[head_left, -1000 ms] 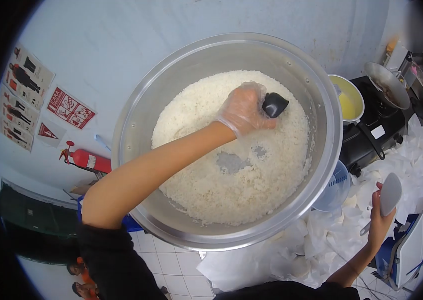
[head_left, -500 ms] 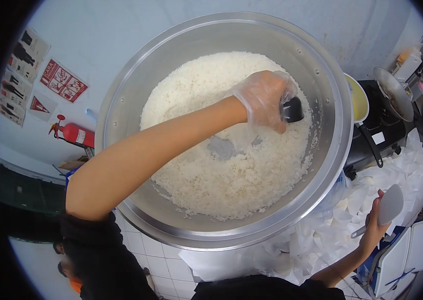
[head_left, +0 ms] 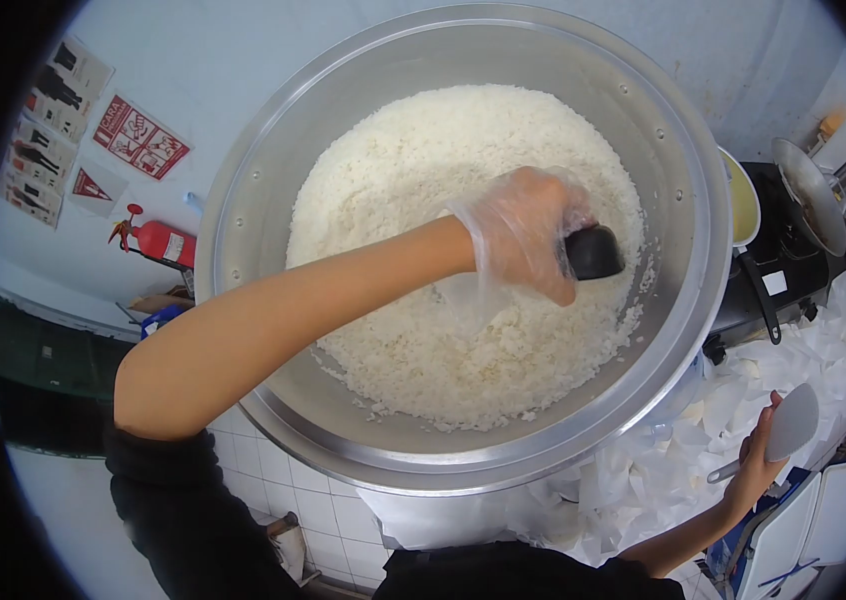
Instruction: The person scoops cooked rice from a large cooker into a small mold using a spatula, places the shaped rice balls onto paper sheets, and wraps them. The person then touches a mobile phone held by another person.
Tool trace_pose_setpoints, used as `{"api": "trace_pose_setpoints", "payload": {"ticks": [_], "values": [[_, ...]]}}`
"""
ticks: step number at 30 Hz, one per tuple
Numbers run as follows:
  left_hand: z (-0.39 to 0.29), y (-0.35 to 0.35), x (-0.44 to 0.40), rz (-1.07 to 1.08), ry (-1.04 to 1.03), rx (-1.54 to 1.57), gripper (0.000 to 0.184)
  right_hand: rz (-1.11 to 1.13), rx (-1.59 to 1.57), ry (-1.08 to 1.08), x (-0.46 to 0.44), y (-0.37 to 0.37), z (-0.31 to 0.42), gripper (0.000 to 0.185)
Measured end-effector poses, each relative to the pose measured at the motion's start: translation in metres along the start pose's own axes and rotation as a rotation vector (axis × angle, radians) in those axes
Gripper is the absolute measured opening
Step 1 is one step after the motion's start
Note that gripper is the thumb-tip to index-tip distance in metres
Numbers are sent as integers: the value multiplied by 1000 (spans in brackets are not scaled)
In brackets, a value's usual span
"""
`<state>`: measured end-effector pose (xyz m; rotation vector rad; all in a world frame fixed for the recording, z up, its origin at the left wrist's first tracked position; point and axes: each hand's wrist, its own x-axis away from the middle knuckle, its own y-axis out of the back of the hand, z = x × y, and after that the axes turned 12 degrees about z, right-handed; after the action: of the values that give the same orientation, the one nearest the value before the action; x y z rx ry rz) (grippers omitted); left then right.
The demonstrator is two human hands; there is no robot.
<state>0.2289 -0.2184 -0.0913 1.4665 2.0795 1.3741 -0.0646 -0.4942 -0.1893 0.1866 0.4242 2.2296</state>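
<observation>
The left hand in a clear plastic glove (head_left: 526, 236) and its rounded black tool (head_left: 595, 253) now sit nearer the round silver metal pot's (head_left: 681, 235) wall.

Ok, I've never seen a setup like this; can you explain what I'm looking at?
There is no machine here, just a person's two hands, seen by one camera worn on the head, looking forward and down. The left hand, in a clear plastic glove, is inside a big metal pot of white rice, gripping a black object that shows only partly. The right hand, outside the pot, holds a pale grey paddle. White sheets lie loosely heaped nearby, beside a black stove.
</observation>
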Motion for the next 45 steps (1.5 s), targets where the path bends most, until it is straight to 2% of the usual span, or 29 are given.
{"api": "trace_pose_setpoints", "payload": {"ticks": [4, 10, 22, 30, 33, 36, 38, 40, 42, 44, 45], "values": [[-12, -4, 5, 86, -26, -20, 50, -1, -19, 36, -1, -6, 3, 35], [-10, -14, 29, 77, -64, 84, 53, 3, -29, 14, 1, -5, 5, 36], [0, -12, 71, 190, -111, 216, 59, 6, -24, 85, 1, -5, 21, 35], [2, 7, 103, 268, 12, 375, 64, 14, 43, 132, 4, 5, 26, 38], [8, 16, 120, 311, 50, 486, 65, 61, -38, 230, 0, 3, 32, 45], [27, 27, 140, 322, 5, 552, 61, 337, -322, 296, -7, 6, 50, 58], [32, 34, 155, 290, 20, 640, 59, 341, -206, 218, -21, 7, 62, 64], [30, 41, 172, 225, 103, 789, 58, 428, -139, 310, -25, 3, 94, 66], [28, 50, 187, 148, 113, 803, 53, 588, -111, 574, -18, -4, 134, 64], [26, 57, 199, 55, 114, 864, 50, 684, -110, 608, -27, -18, 165, 48], [22, 61, 208, -3, 101, 900, 49, 928, 52, 682, -36, -30, 202, 39]]}}
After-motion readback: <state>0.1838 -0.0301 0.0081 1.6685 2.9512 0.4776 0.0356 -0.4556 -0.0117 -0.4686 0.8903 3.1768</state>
